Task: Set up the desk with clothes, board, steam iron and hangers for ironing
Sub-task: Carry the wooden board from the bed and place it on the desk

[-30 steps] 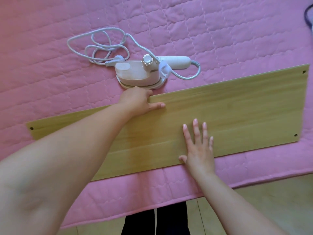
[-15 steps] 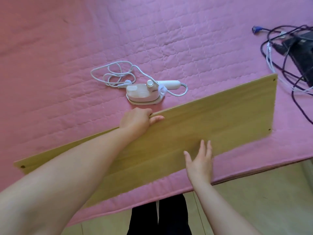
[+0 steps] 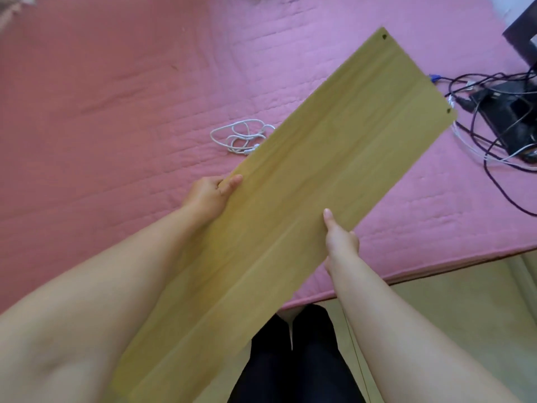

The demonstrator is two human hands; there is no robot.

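Pink quilted cover (image 3: 116,112), dark tangled cables (image 3: 494,146) at right

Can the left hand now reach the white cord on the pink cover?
Probably not at once. The left hand grips the long edge of the board, and the board covers part of the white cord. It would have to let go first.

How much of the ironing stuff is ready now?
Not much yet. Only the iron's white cord shows on the pink quilt; the iron itself is hidden behind the board. In hand: the wooden board, gripped at its edges by the left hand and right hand. Left: setting it down, plus clothes and hangers, none in view.
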